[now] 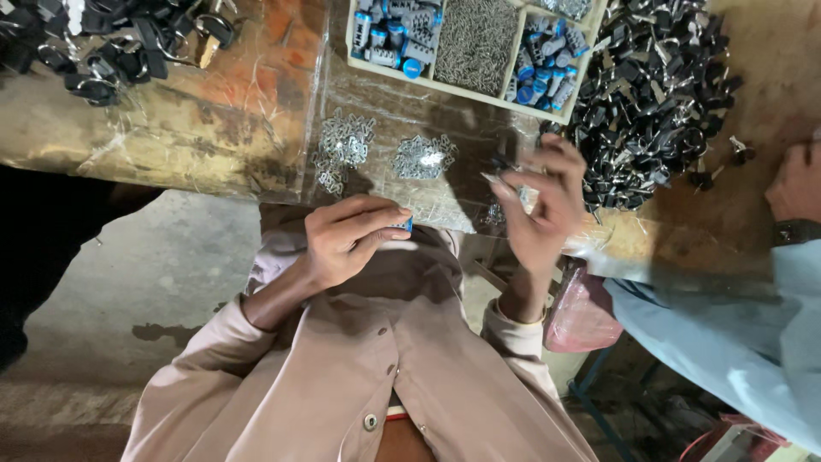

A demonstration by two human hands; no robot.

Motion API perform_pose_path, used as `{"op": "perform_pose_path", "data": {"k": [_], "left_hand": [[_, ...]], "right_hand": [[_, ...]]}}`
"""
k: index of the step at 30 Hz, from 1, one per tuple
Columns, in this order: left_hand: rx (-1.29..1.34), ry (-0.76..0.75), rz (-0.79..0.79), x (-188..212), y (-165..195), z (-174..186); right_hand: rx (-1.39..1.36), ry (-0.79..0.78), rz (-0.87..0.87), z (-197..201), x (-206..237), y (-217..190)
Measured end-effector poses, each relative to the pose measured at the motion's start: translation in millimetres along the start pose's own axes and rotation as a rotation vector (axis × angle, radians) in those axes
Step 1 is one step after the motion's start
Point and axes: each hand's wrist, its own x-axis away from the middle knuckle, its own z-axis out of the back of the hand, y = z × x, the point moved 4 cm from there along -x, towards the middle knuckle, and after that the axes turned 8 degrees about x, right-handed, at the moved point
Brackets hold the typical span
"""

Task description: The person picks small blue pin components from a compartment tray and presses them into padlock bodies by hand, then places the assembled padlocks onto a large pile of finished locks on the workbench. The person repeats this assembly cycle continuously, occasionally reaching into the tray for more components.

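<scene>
**Small blue part pinched at the bench edge**

The left hand [346,239] is closed around a small blue-and-grey part [402,224], only its blue tip showing past the fingertips, held just off the near edge of the workbench [214,111]. The right hand [543,205] is raised beside it, thumb and forefinger pinching a thin dark sliver too small to identify, other fingers spread.

The part looks light, rigid and smooth, easy to fumble; a fingertip pinch across its short body seems the safest hold.

Just beyond lie two heaps of small metal clips [342,150] on clear plastic sheet, then a divided tray [505,94] of similar blue parts and fine pins. A pile of black pieces [650,94] crowds the right, where another person's hand [795,184] rests. Open room is mainly the gap between bench and lap.
</scene>
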Motion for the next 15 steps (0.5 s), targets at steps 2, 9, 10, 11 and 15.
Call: {"op": "perform_pose_path", "data": {"k": [2, 9, 10, 11, 15], "left_hand": [[0.072, 0.022, 0.051, 2, -1, -2], [0.134, 0.056, 0.080, -4, -6, -4], [0.130, 0.064, 0.072, -4, -6, -4], [0.123, 0.066, 0.062, -4, -6, -4], [0.005, 0.065, -0.023, -2, -1, -7]], "right_hand": [[-0.831, 0.154, -0.295, -1, 13, 16], [-0.890, -0.207, -0.557, -33, 49, 14], [-0.810, -0.246, -0.565, -33, 52, 12], [-0.729, -0.285, -0.570, -34, 53, 10], [-0.626, -0.350, -0.330, -40, 43, -13]]}}
